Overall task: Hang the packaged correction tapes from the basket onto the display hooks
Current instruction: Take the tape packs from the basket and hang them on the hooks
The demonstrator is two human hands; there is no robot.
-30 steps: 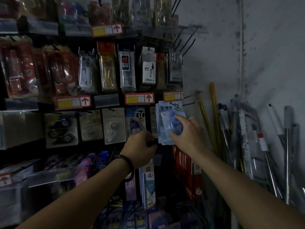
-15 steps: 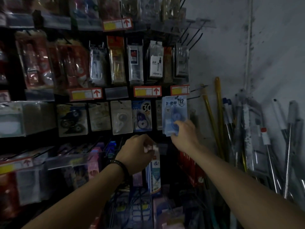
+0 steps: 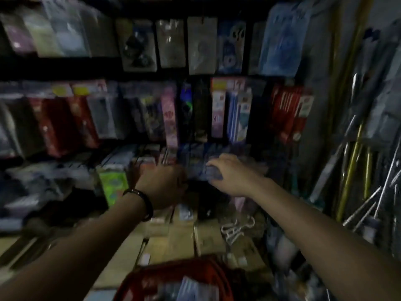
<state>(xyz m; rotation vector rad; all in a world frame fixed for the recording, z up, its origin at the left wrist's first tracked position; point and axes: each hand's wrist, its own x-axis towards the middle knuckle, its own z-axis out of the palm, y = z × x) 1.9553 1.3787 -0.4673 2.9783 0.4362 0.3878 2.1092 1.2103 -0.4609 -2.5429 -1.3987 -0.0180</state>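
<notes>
Although motion blur smears most of the view, the job looks partly done: at 1 o'clock a stack of blue correction tape packs hangs on the display's upper row, beside a pack marked 30, while at 6 o'clock the red basket holds more pale blue packets, so, as I read it, stock is left to hang. Both arms reach toward the middle of the view, above the basket and well below the hanging row. The right grip, just past centre toward 3 o'clock, lies over a cluster of bluish packets on a lower tier, fingers bent across them; whether it pinches one or only touches them I cannot tell. The left grip, at centre with a dark wristband behind it, shows its back to the camera, so its fingers are hidden and I cannot tell whether they are together, apart or clamped on anything. Neither grip is in the basket. Between the arms and the basket lie tan cardboard boxes; at 3 o'clock long poles lean against the wall, and a green pack sits at 9 o'clock. What remains, by my judgement, is taking the basket's packets and hanging them on the hooks, which the blur hides.
</notes>
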